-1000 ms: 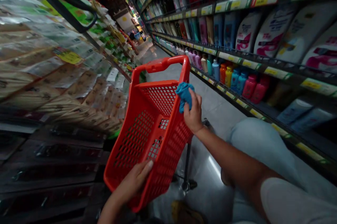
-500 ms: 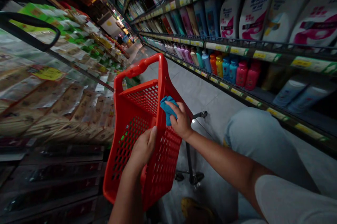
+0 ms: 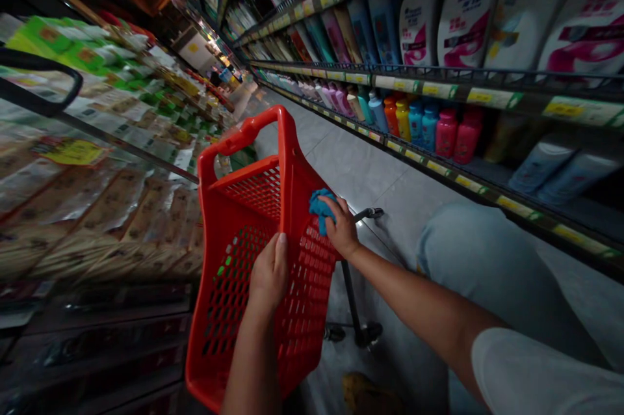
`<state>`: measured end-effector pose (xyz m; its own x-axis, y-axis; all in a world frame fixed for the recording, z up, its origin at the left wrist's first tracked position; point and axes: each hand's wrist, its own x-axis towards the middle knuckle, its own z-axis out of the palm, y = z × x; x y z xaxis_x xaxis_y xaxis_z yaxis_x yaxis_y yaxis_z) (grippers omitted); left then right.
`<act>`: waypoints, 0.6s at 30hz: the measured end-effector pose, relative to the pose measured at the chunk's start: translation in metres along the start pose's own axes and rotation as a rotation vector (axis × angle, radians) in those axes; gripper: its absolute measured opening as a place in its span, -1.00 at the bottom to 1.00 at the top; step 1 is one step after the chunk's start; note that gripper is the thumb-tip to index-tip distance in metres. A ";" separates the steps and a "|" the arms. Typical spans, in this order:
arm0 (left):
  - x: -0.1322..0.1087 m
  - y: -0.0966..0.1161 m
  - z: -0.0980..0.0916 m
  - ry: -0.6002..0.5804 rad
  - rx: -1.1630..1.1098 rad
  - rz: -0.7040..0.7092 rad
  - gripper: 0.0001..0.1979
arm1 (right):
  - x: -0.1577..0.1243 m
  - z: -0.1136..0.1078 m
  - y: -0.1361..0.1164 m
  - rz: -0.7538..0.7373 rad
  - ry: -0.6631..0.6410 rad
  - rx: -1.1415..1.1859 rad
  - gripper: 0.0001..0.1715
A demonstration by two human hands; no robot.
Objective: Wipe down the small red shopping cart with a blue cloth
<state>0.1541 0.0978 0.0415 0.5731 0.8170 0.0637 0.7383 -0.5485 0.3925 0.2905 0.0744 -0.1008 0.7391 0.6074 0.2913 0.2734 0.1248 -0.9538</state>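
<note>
A red plastic shopping basket [image 3: 302,174] with perforated walls stands tilted in front of me on a dark wheeled frame. My left hand [image 3: 270,270] grips its near rim, thumb on top and the other fingers hidden behind the wall. On the basket's outer right side, my right hand [image 3: 341,227] presses a crumpled blue cloth [image 3: 322,208] against the red plastic. The fingers are bunched over the cloth. The inside of the basket shows only in part.
Shelves of shampoo bottles [image 3: 461,12] run along the right. Stacked packaged goods [image 3: 97,174] fill the left, with a dark long-handled loop [image 3: 63,86] in front of them. Grey tiled floor [image 3: 336,142] lies between. My bent knee [image 3: 478,252] is close at the right.
My right hand has slid the blue cloth away from the basket's upper rim, outward and down its right side. The left hand keeps its hold. The view has shifted slightly.
</note>
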 end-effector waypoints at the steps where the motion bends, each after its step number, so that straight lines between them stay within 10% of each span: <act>1: 0.000 0.000 0.000 0.003 -0.002 -0.001 -0.50 | -0.001 0.000 0.011 0.081 0.039 0.004 -0.31; 4: -0.001 0.001 0.000 0.010 -0.004 -0.004 -0.51 | 0.016 0.001 0.013 0.171 0.163 0.038 -0.27; 10: -0.003 0.002 0.000 -0.010 -0.012 0.008 -0.54 | 0.073 0.005 -0.049 -0.180 0.165 -0.027 -0.24; 18: -0.005 0.002 0.002 -0.010 -0.019 0.006 -0.53 | -0.004 -0.016 0.063 0.209 -0.190 -0.500 -0.18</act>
<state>0.1535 0.0926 0.0397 0.5813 0.8117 0.0573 0.7280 -0.5502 0.4091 0.3146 0.0671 -0.1608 0.6976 0.7155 0.0384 0.4257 -0.3708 -0.8254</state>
